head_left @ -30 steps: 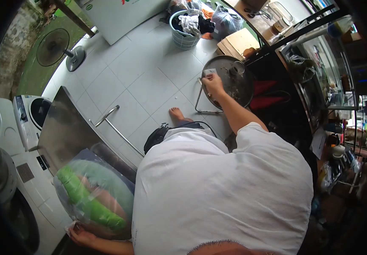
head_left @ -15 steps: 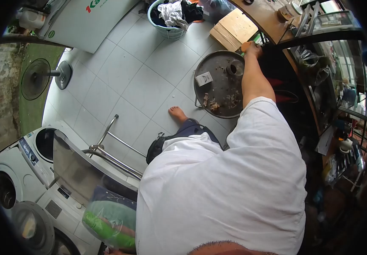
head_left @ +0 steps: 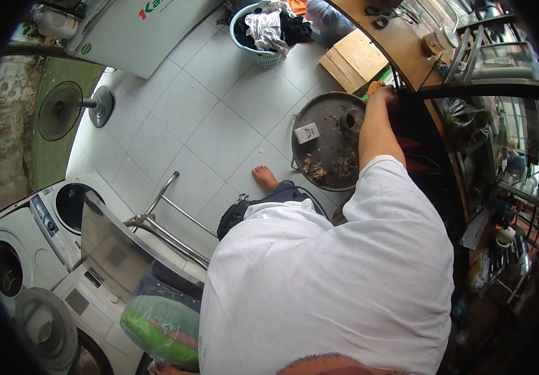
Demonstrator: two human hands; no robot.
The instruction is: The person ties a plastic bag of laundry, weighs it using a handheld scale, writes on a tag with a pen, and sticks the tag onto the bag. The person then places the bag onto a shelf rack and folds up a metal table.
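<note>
My right hand (head_left: pixel 382 95) reaches past the far right rim of a round dark tray (head_left: pixel 325 169), beside an orange item (head_left: pixel 375 86); its fingers are mostly hidden, so its grip cannot be made out. On the tray lie a small white box (head_left: pixel 307 133), a dark round cup (head_left: pixel 348 121) and scattered brown scraps. My left hand (head_left: pixel 157 369) shows only in part at the bottom edge, below a clear plastic bag (head_left: pixel 160 328) with green and blue things inside. Its fingers are not clear.
A metal-framed chair (head_left: pixel 163 234) stands at my left, with washing machines (head_left: pixel 25 256) beyond it. Ahead are a laundry basket (head_left: pixel 263 56), a wooden box (head_left: pixel 354 59) and a fan (head_left: pixel 60 111). A wooden desk (head_left: pixel 400 37) and glass cabinet are at the right.
My right hand has left the white box on the tray and moved right to the orange item. My left hand has slipped mostly out of view as the camera turned.
</note>
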